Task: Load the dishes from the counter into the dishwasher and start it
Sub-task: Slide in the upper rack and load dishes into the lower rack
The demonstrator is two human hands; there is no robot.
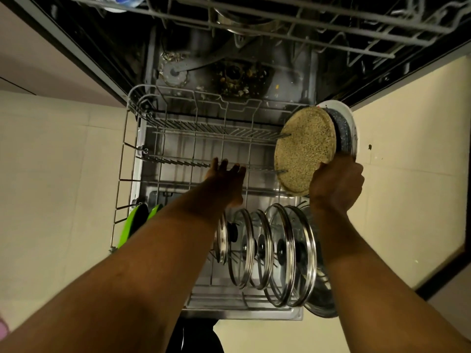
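Nearest, glass lids [277, 253] stand on edge at the front of the lower rack [178, 128], with green dishes [132, 225] at its left; the left hand [226, 179] reaches over the middle prongs, fingers straight, holding nothing; the right hand [336, 184] grips a tan plate [303, 146] stacked against a dark plate [341, 131] and a white plate [349, 115] at the rack's right side; the upper rack [305, 24] lies beyond.

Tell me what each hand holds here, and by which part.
The right hand grips a stack of plates by its lower edge. The left hand is open and holds nothing.
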